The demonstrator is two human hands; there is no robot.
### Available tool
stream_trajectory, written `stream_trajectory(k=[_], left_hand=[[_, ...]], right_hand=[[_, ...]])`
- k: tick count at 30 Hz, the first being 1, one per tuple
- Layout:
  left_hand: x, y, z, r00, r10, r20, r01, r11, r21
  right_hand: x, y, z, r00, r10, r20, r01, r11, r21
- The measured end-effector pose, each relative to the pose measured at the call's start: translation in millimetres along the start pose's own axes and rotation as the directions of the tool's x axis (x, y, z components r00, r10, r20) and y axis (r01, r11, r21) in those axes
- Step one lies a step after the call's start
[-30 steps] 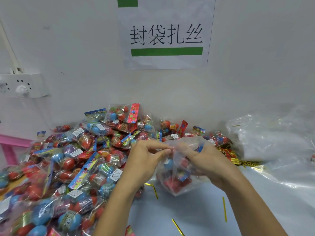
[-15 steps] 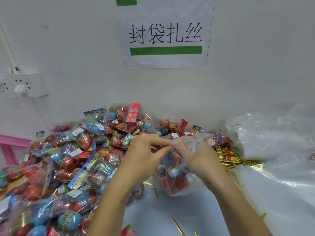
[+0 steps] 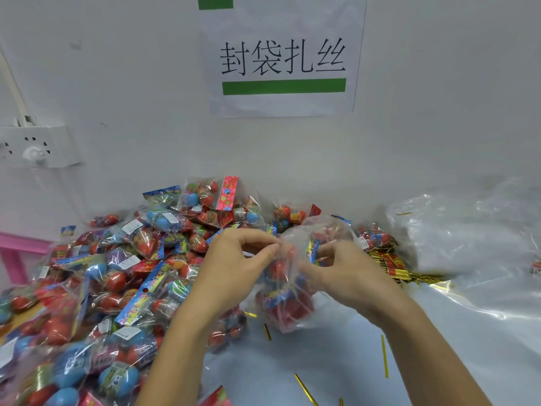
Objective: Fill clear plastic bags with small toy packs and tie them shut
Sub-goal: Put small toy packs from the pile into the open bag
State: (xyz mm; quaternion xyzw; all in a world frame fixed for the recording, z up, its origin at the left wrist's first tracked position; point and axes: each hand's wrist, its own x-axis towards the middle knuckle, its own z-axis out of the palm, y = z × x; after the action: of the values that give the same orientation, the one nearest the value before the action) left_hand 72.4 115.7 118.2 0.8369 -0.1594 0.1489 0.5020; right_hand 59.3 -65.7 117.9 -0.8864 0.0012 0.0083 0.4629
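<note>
A clear plastic bag (image 3: 292, 306) holding red and blue toy packs hangs just above the table in the middle. My left hand (image 3: 234, 265) pinches the bag's gathered top from the left. My right hand (image 3: 342, 273) grips the top from the right, its fingers curled into the plastic. The bag's mouth (image 3: 316, 232) flares open above both hands. A big heap of toy packs (image 3: 117, 282) with red and blue eggs fills the table's left side.
Gold twist ties lie bundled (image 3: 392, 268) right of my hands, and loose ones (image 3: 385, 356) dot the table in front. Crumpled clear bags (image 3: 468, 238) pile up at the right. A wall with a sign (image 3: 282, 57) and a socket strip (image 3: 35, 146) stands behind.
Both hands have lifted the bag a little and worked its top together; the bag's neck is more gathered between them than a second ago.
</note>
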Motion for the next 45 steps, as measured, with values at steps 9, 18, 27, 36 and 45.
stream_trajectory(k=[9, 18, 27, 36, 45], left_hand=[[1.2, -4.8, 2.8, 0.999, -0.031, -0.019, 0.031, 1.0, 0.004], [2.3, -18.7, 1.0, 0.969, -0.142, -0.201, 0.113, 0.983, -0.146], [1.4, -20.5, -1.3, 0.963, -0.179, -0.204, 0.158, 0.981, -0.111], [2.6, -14.7, 0.1, 0.978, -0.209, -0.005, 0.203, 0.958, -0.203], [0.5, -16.9, 3.9, 0.982, -0.182, 0.049, 0.183, 0.983, -0.026]], right_hand=[[-2.6, -3.2, 9.1, 0.999, -0.03, -0.035, 0.027, 0.997, -0.077], [-21.4, -15.4, -45.6, 0.963, -0.26, -0.074, 0.259, 0.966, -0.02], [-21.1, -5.3, -37.1, 0.982, 0.11, 0.152, -0.112, 0.994, 0.008], [-2.8, 7.4, -51.6, 0.859, -0.144, -0.491, 0.332, 0.887, 0.321], [2.4, 12.9, -46.3, 0.89, -0.16, -0.426, 0.327, 0.875, 0.356]])
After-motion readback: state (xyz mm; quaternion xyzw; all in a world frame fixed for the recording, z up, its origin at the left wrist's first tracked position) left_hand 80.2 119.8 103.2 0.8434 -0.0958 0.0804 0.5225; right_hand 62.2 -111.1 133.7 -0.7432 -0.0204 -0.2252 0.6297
